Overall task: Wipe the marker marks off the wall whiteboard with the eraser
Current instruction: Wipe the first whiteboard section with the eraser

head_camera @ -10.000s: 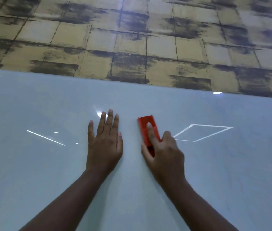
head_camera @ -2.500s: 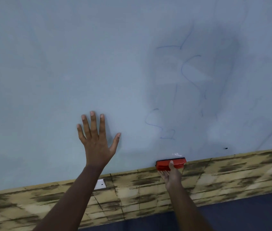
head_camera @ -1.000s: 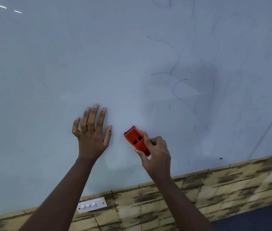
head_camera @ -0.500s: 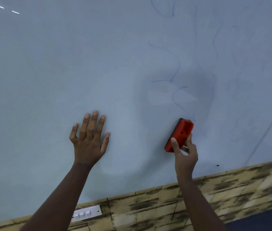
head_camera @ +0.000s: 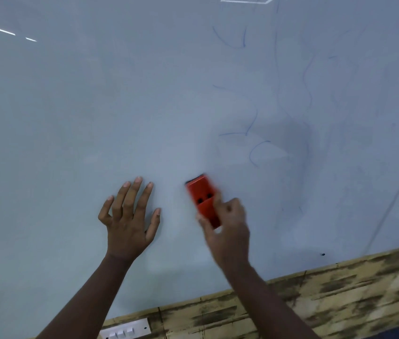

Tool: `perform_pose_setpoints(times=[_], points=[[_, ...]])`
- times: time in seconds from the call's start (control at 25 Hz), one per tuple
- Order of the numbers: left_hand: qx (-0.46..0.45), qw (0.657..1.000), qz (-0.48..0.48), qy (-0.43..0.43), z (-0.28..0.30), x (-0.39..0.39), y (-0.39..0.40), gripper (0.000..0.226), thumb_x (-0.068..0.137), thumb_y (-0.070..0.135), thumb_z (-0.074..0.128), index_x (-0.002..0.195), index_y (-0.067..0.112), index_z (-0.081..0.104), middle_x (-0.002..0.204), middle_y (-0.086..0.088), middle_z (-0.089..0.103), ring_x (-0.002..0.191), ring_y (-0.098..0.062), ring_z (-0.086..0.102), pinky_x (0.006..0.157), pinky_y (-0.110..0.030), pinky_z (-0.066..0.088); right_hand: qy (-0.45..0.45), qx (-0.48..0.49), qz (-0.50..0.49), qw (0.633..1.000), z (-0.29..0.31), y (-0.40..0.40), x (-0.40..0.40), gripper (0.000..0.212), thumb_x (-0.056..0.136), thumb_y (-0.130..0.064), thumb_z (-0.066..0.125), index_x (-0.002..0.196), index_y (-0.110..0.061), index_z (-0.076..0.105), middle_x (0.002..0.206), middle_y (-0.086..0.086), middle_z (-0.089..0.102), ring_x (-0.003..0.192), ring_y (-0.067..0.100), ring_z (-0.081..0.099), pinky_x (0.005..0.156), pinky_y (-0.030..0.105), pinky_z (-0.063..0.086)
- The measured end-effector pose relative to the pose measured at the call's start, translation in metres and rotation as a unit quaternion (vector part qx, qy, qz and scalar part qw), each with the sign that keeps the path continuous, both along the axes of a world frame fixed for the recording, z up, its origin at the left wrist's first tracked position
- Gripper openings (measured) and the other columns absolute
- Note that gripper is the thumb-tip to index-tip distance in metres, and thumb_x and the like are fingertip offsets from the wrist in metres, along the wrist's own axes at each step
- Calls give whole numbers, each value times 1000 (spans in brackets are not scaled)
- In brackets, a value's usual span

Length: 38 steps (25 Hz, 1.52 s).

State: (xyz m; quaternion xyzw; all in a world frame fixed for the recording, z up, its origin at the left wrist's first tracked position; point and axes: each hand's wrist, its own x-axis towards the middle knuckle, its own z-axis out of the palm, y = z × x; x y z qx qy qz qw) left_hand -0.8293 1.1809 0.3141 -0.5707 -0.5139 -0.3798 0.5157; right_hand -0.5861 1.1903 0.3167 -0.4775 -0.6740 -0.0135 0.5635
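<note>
Head view: curled fingers (head_camera: 229, 207) of right hand (head_camera: 228, 231) gripping red eraser (head_camera: 202, 199), pressed against whiteboard (head_camera: 95, 118), blurred. Left hand (head_camera: 130, 216) just beside it, fingers spread, flat on board, holding nothing. Faint blue marker marks (head_camera: 254, 148) above and right of eraser. Below board edge, patterned wall (head_camera: 340, 294) and white switch plate (head_camera: 125, 331).

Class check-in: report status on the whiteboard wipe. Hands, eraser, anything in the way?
Left hand flat on whiteboard, fingers spread. Right hand grips red eraser against the board. Faint blue marks remain up-right. Nothing blocking.
</note>
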Motion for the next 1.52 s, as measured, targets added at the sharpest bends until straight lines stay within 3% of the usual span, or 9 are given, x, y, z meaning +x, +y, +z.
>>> perform_pose_setpoints(times=[0.08,0.24,0.52,0.76,0.92,1.04,1.16,1.32,1.52], points=[[15,1000,-4,4,20,-6,-3,58,102,34,62,156,17,51,160,-6,46,146,-25,40,108,-47,24,-129,36,-8,991,-6,-11,-15,67,92,-53,65,149,-22,50,100,1,50,87,19,51,66,33,53],[47,999,-10,-17,91,-13,2,54,105,32,57,156,16,51,162,-8,46,148,-27,39,108,-49,24,-126,59,-13,990,13,-6,-7,70,90,-53,68,150,-24,49,98,1,51,85,18,51,63,36,54],[61,998,4,-30,174,-7,15,61,109,38,47,166,18,35,173,-7,31,161,-25,25,119,-55,21,175,0,-35,984,82,43,85,71,87,-54,72,149,-26,52,98,5,50,87,25,62,76,47,58],[54,998,11,-26,170,-5,16,63,110,36,47,167,17,31,174,-8,28,163,-25,21,121,-58,22,292,-12,-53,955,115,62,108,72,89,-51,73,152,-26,49,105,7,57,82,7,61,86,28,51],[65,998,15,-22,168,-4,18,63,110,35,47,167,16,32,174,-8,29,163,-25,21,122,-57,21,98,72,-44,992,122,36,36,66,89,-46,73,146,-18,56,93,5,48,81,27,56,69,34,49],[62,998,17,-22,169,-4,18,63,110,36,46,167,15,32,174,-9,29,162,-27,22,122,-57,21,-81,114,-17,990,97,11,-7,68,88,-53,65,147,-22,53,94,1,47,83,21,50,63,36,53],[65,998,18,-18,170,-5,17,62,109,37,46,167,15,33,174,-9,29,162,-27,25,121,-56,22,-134,137,-11,981,97,9,-9,71,87,-55,64,151,-27,49,96,-3,48,82,15,47,60,33,53],[74,997,25,-12,170,-5,16,62,109,37,48,166,17,35,174,-6,30,161,-25,28,122,-54,23,-62,122,-43,990,148,30,25,71,84,-64,61,148,-37,48,93,-3,44,85,22,53,61,33,50],[85,996,12,-9,177,-5,11,57,107,38,51,159,16,47,167,-7,42,153,-26,38,115,-51,25,157,52,-54,985,171,60,104,72,85,-55,74,150,-31,51,98,6,54,87,28,64,80,37,52]])
